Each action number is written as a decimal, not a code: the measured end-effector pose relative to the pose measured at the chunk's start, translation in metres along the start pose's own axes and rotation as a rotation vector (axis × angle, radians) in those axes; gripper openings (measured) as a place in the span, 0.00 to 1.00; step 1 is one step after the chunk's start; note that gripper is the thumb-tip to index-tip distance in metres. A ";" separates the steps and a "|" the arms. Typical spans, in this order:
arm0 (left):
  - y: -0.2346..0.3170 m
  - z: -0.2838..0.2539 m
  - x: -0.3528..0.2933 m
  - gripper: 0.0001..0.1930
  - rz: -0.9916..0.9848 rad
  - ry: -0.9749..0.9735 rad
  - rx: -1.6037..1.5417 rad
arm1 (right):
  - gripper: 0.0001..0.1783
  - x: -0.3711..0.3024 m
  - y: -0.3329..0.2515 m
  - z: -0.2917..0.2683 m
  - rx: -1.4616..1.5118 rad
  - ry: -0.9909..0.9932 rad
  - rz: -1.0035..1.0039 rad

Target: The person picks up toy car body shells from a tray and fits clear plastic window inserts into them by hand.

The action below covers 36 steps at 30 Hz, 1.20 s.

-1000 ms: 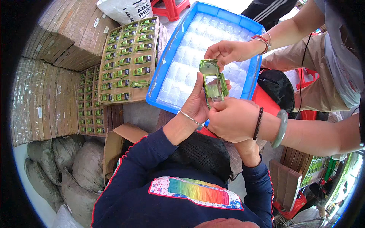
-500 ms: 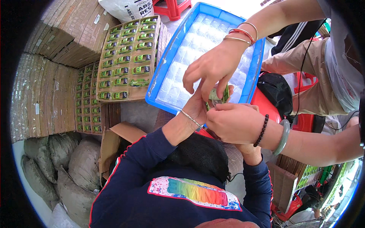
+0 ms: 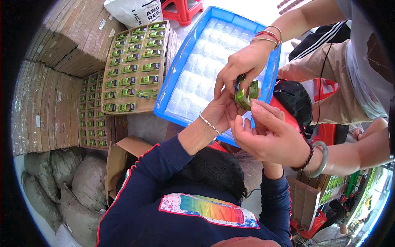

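A green toy car in a clear pack is held up over the blue tray, between three hands. My right hand, wearing red and silver bangles, reaches in from the upper right and pinches the top of the pack. Coming from the right with a jade bangle and dark beads, my left hand has its thumb against the pack's lower end. A co-worker in a navy sweatshirt sits below me. Their hand, wearing a thin silver bracelet, cups the pack from the left.
The blue tray holds rows of clear plastic blisters. Left of it lie cardboard sheets of packed green toy cars, then stacks of flat cardboard. An open carton and grey sacks sit lower left. At the top are a white sack and a red stool.
My right hand has come down from the tray onto the top of the pack. The pack has tipped from upright to slanted, and my left thumb has lifted against it.
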<state>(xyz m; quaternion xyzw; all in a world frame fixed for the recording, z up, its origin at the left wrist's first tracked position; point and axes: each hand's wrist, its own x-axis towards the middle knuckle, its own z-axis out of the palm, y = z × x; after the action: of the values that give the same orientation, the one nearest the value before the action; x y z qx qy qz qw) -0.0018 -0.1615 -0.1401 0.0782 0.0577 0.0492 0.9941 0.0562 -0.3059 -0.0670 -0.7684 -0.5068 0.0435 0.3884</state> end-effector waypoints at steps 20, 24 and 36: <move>0.040 -0.053 -0.029 0.19 0.108 0.437 0.188 | 0.18 -0.044 0.014 0.036 0.167 0.186 0.185; 0.054 -0.067 -0.044 0.17 0.155 0.494 0.167 | 0.18 -0.055 0.015 0.044 0.236 0.122 0.219; 0.055 -0.088 -0.053 0.15 0.157 0.567 0.143 | 0.14 -0.067 0.013 0.059 0.305 0.035 0.291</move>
<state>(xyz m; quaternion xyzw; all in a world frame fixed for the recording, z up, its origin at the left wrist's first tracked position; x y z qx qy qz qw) -0.0696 -0.1000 -0.2121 0.1354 0.3298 0.1413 0.9235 0.0061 -0.3300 -0.1379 -0.7664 -0.3711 0.1621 0.4987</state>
